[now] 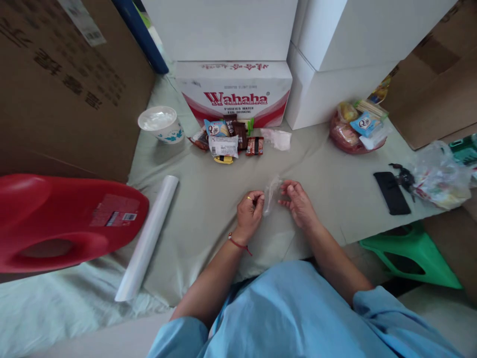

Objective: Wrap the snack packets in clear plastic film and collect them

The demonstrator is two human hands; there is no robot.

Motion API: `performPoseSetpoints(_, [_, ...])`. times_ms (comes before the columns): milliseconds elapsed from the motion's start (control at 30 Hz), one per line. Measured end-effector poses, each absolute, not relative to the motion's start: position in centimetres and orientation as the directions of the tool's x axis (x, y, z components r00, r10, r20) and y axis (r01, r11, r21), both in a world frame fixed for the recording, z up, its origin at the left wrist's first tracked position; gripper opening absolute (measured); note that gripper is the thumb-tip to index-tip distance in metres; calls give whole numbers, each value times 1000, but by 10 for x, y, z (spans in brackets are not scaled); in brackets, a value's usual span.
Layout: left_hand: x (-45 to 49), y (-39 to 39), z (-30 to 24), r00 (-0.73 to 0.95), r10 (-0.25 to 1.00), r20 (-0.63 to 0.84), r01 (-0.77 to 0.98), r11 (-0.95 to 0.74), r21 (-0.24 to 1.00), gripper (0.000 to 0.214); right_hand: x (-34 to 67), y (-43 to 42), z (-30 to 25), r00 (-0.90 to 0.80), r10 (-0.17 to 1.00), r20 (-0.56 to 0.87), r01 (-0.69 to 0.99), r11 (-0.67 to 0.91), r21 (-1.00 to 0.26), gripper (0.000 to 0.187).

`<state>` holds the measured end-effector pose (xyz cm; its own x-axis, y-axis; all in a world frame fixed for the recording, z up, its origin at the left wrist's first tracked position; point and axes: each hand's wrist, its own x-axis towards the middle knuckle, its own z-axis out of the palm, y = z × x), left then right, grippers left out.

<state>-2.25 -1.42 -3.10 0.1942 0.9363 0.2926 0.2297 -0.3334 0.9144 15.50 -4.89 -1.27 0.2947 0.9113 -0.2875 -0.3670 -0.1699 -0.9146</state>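
My left hand [250, 214] is closed, its thumb and fingers pinching a small clear plastic bag [271, 196]. The bag is crumpled and narrow, held just above the cloth-covered table [208, 199]. On its other side is my right hand [298, 204], with the fingers bent and parted. Its fingertips come close to the bag's upper edge; whether they touch the film is hard to see. Beyond both hands lies a pile of small wrapped snacks [223, 144], in blue, brown, white and yellow packets. A crumpled white wrapper or tissue [280, 139] lies beside the pile.
Behind the snacks stands a Wahaha carton [238, 89]. At left are a paper tub [164, 127], a white film roll [149, 238] and a red jug [74, 219]. At right are a red snack bowl [345, 134], a black phone [392, 194] and a plastic bag [441, 174].
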Motion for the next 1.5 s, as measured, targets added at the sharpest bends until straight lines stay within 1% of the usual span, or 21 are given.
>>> performPoseSetpoints(100, [-22, -16, -31, 240, 928, 284, 188, -331, 924, 24, 147, -49, -17, 269, 933, -240, -232, -179, -956, 78])
performPoseSetpoints(167, [-21, -17, -32, 259, 925, 278, 145, -322, 936, 21, 142, -49, -19, 256, 934, -247, -213, -195, -957, 86])
performPoseSetpoints(233, [-20, -17, -34, 268, 926, 265, 101, -301, 948, 21, 140, -49, -20, 249, 932, -263, -244, -202, -948, 82])
performPoseSetpoints(300, [-20, -17, -36, 274, 931, 241, 60, -267, 962, 24, 140, -49, -23, 254, 928, -273, -275, -201, -940, 70])
performPoseSetpoints(367, [-19, -16, -36, 271, 942, 200, 23, -214, 976, 28, 143, -49, -25, 294, 915, -275, -300, -185, -936, 57])
performPoseSetpoints(433, [-19, -15, -35, 252, 957, 145, -17, -145, 989, 31, 148, -48, -26, 362, 890, -275, -334, -152, -930, 49])
performPoseSetpoints(600, [-23, -6, -31, 136, 990, 42, -143, -22, 990, 37, 167, -46, -20, 501, 825, -261, -380, -61, -923, 45])
performPoseSetpoints(700, [-25, 1, -31, 69, 998, -9, -195, 22, 980, 39, 181, -46, -14, 521, 820, -236, -368, -34, -929, 42])
performPoseSetpoints(767, [-27, 4, -32, 59, 997, -41, -198, 52, 979, 40, 188, -47, -10, 518, 828, -213, -353, -20, -936, 39])
performPoseSetpoints(833, [-28, 5, -31, 86, 995, -47, -175, 62, 983, 36, 193, -49, -5, 481, 853, -204, -355, -24, -935, 39])
performPoseSetpoints(933, [-30, 3, -29, 143, 990, -11, -128, 29, 991, 17, 195, -51, 4, 399, 887, -231, -398, -59, -915, 40])
performPoseSetpoints(1000, [-30, 1, -28, 187, 982, -6, -110, 27, 994, 11, 193, -52, 8, 385, 889, -247, -424, -68, -903, 39])
performPoseSetpoints(1033, [-30, 1, -28, 209, 978, -22, -108, 46, 993, 13, 192, -52, 9, 385, 888, -251, -431, -68, -900, 38])
performPoseSetpoints(1133, [-27, 0, -29, 285, 954, -94, -77, 121, 990, 30, 191, -51, 6, 379, 892, -248, -425, -70, -902, 35])
performPoseSetpoints(1167, [-26, 0, -29, 310, 945, -107, -55, 130, 990, 31, 192, -49, 4, 378, 894, -242, -412, -72, -909, 34])
performPoseSetpoints(1233, [-24, -1, -30, 344, 932, -113, -13, 125, 992, 26, 198, -46, -1, 407, 890, -206, -336, -63, -940, 33])
performPoseSetpoints(1300, [-24, -1, -31, 335, 936, -108, 0, 115, 993, 24, 203, -46, -3, 525, 844, -114, -158, -35, -987, 33])
performPoseSetpoints(1333, [-24, -1, -31, 314, 944, -105, -5, 112, 994, 25, 204, -47, -2, 605, 796, -41, -39, -22, -999, 32])
performPoseSetpoints(1400, [-24, -2, -30, 256, 962, -96, -18, 104, 994, 28, 198, -53, 4, 703, 704, 103, 168, -24, -985, 25])
performPoseSetpoints(1433, [-24, -3, -29, 224, 970, -90, -25, 98, 995, 30, 191, -58, 8, 694, 708, 131, 217, -33, -976, 21])
performPoseSetpoints(1500, [-21, -8, -26, 163, 984, -73, -34, 79, 996, 32, 167, -67, 16, 555, 829, 73, 199, -47, -979, 22])
